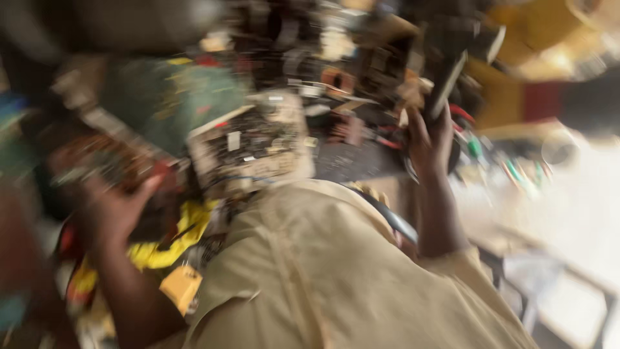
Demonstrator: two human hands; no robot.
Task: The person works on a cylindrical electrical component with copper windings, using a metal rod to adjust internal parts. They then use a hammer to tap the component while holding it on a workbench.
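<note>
Our right hand (431,139) wraps its fingers round a long, dark, stiff tool (447,84) above the cluttered bench. It looks light; we grip it low. Our left hand (116,207) cups a blurry reddish circuit board (106,165); it looks easy to break.

A circuit board (252,145) lies at the centre of a cluttered workbench (349,158), with a second board (165,97) just behind and to its left. The left hand (113,207) sits left of both; the right hand (429,145) is well right (motion blur hides finer detail), below a dark tool (452,71).
</note>
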